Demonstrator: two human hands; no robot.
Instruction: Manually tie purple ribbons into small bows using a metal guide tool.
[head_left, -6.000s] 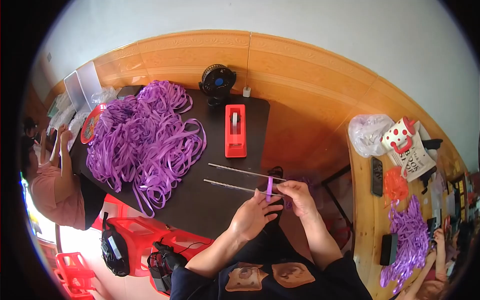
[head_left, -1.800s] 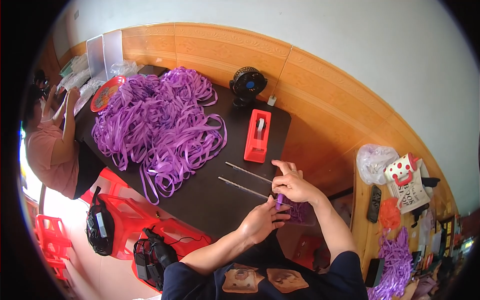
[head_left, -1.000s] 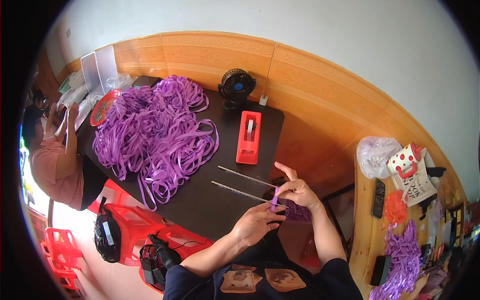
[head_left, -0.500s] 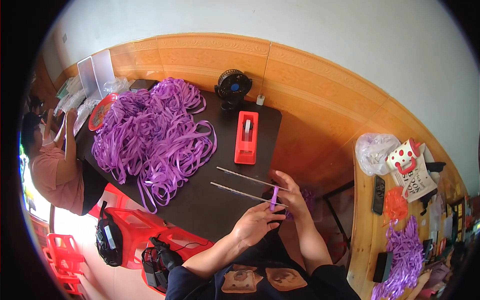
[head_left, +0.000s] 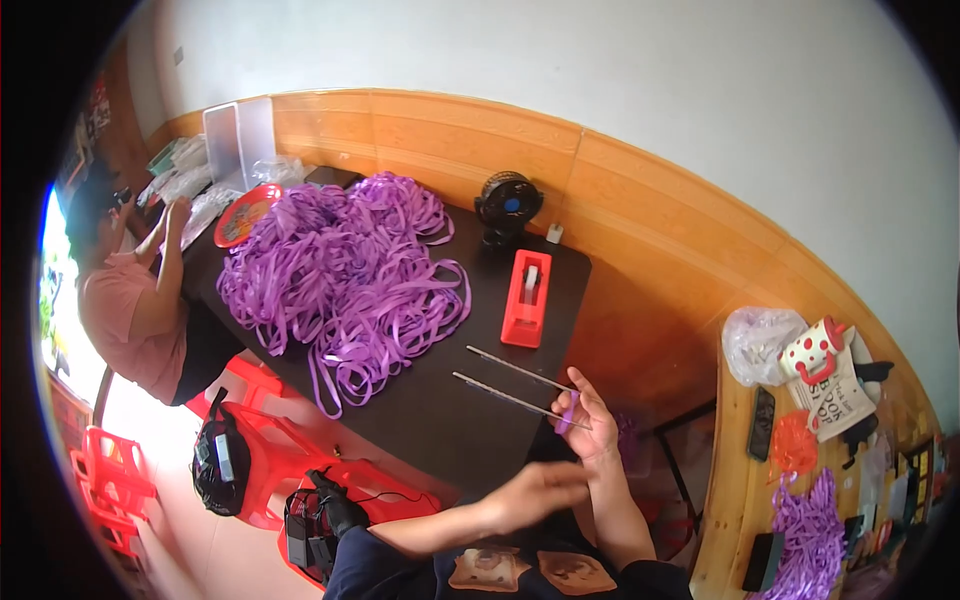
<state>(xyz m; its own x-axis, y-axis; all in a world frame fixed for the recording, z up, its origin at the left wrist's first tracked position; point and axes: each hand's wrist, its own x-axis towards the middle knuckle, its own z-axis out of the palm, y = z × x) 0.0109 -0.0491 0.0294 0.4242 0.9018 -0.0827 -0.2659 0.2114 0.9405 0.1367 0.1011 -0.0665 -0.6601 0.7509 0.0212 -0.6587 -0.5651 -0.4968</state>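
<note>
Currently the right hand (head_left: 597, 436) is the nearer one: it has two metal rods (head_left: 518, 367) by their near ends, palm up, fingers partly curled with a finger raised past the upper rod. Exact finger contact is too small for me to make out. Rods run roughly parallel, long axis pointing away from the wearer and off to the left, far tips over the dark table (head_left: 440, 420). I cannot tell whether those tips touch it. A purple ribbon band (head_left: 567, 413) lies crosswise over both rods, close to the right fingers — well down from the free tips.

Left hand (head_left: 538, 495) is body-side of the band, low and apart from the rods. I judge the key relation is this: from the left hand, the band lies up and slightly right, across the rods rather than along them. Left fingers look stretched out together toward the right wrist (head_left: 604, 468), but blurred; I see nothing held, and cannot tell how open they are or whether they touch the wrist.

Against half a second ago: the left hand has dropped from the band toward the body — the right alone now keeps the rods. My view has swung too, so the table sits lower in it.
</note>
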